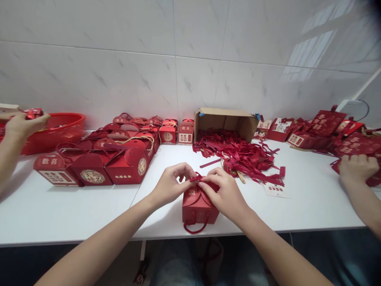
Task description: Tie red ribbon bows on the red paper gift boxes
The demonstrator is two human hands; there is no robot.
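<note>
A red gift box (196, 202) with rounded top flaps stands near the table's front edge, a dark red cord handle (195, 231) hanging from its near side. Both my hands meet over its top. My left hand (172, 182) pinches a dark red ribbon (195, 178) between thumb and forefinger. From the other side my right hand (224, 190) pinches the same ribbon, its fingers close to the left ones. The exact shape of the ribbon between the fingertips is partly hidden.
Rows of red gift boxes (125, 163) stand at left, beside a red basin (67, 123). A cardboard box (226, 113) spills ribbons (250, 157) onto the white table (104, 214). Other people's hands show at left (22, 127) and right (358, 169), near red bags (357, 145).
</note>
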